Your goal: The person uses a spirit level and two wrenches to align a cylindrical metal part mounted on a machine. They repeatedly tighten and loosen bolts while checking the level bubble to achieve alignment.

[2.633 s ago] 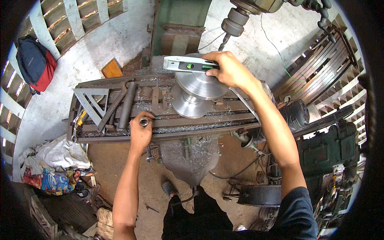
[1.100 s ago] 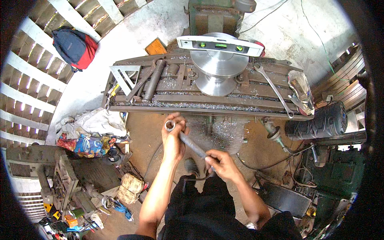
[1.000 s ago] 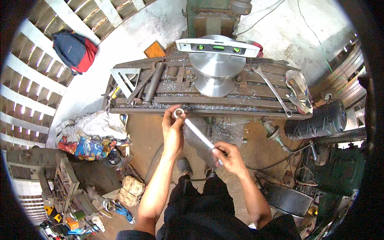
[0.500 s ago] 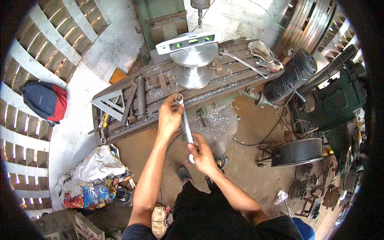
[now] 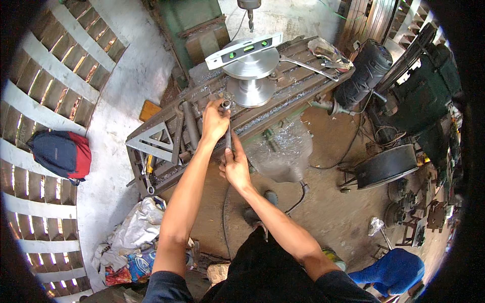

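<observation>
A ring-ended wrench [image 5: 228, 137] is in both my hands, over the near edge of a slotted metal machine table [image 5: 242, 126]. My left hand [image 5: 215, 122] is closed round its far end, just beside a small bolt or nut on the table; I cannot tell whether the ring touches it. Lower on the shaft, my right hand [image 5: 236, 169] grips with thumb and fingers. Beyond the hands stands a shiny spool-shaped metal part [image 5: 251, 91], with a white spirit level [image 5: 247, 49] lying across its top. A drill bit [image 5: 250, 22] hangs above and behind it.
On the table's left lie a metal set square [image 5: 150, 143], a yellow-handled tool [image 5: 150, 164] and a round bar [image 5: 189, 118]; on its right, another wrench [image 5: 309, 68]. Metal shavings are scattered about. A cable [image 5: 226, 217] runs across the floor, and a black drum [image 5: 386, 166] stands at right.
Both hands have moved forward with the wrench, bringing its ring end closer to the table's fittings. The right hand is higher, and the wrench points more directly away. The view has turned slightly.
</observation>
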`<state>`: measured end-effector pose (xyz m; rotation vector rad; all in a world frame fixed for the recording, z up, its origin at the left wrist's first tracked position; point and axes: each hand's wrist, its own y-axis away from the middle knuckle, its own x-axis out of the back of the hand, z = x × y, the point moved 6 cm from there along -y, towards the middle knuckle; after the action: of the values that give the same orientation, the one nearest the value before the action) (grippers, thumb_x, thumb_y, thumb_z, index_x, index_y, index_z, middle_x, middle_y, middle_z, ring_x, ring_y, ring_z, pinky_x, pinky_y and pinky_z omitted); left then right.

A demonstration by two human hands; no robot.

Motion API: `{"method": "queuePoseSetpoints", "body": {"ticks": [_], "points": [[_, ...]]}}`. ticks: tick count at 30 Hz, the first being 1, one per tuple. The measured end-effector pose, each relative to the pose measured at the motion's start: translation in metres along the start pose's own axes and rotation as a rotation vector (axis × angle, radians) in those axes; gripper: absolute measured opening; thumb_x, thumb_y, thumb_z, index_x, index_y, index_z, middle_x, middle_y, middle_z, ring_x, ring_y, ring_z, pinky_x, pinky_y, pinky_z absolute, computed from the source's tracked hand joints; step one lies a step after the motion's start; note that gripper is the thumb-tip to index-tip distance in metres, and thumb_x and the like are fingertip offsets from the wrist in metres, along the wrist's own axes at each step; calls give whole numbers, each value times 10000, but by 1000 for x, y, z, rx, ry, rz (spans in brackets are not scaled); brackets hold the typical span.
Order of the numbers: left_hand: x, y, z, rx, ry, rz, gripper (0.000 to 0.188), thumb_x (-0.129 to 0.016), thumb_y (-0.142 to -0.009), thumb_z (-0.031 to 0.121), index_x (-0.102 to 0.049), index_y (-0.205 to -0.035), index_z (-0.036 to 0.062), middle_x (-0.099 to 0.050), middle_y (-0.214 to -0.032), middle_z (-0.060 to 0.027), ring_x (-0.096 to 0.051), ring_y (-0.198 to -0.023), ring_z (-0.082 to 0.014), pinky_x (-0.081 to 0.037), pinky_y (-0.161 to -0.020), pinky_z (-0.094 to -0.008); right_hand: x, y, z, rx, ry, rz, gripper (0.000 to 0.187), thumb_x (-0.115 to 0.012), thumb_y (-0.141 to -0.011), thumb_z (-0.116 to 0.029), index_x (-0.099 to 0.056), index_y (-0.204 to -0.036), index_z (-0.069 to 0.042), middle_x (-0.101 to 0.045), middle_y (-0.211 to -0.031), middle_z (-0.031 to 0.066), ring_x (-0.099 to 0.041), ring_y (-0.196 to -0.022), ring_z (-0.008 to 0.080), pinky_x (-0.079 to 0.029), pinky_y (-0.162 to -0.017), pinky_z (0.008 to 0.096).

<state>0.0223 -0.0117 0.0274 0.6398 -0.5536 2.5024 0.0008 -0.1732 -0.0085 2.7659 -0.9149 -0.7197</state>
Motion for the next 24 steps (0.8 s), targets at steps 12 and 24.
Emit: {"method": "queuePoseSetpoints", "body": {"ticks": [12, 24], "points": [[2, -41, 2, -63, -135, -128, 329, -811, -799, 70, -725, -1103, -23, -694, -1002, -209, -715, -792, -279, -569, -727, -374, 1, -25, 8, 163, 190, 101, 586, -412, -1063, -28, -269, -1609, -186, -458, -666, -11, -419, -525, 71, -396, -458, 269], [-9, -69, -8, -63, -77, -248, 302, -852, -746, 9, -729, -1013, -60, -705, -965, -155, -728, -806, -218, -558, -703, -311, 6, -42, 4, 36, 168, 156, 557, -458, -1081, -91, -303, -1602, -209, -469, -689, -12, -421, -517, 79, -395, -449, 267]]}}
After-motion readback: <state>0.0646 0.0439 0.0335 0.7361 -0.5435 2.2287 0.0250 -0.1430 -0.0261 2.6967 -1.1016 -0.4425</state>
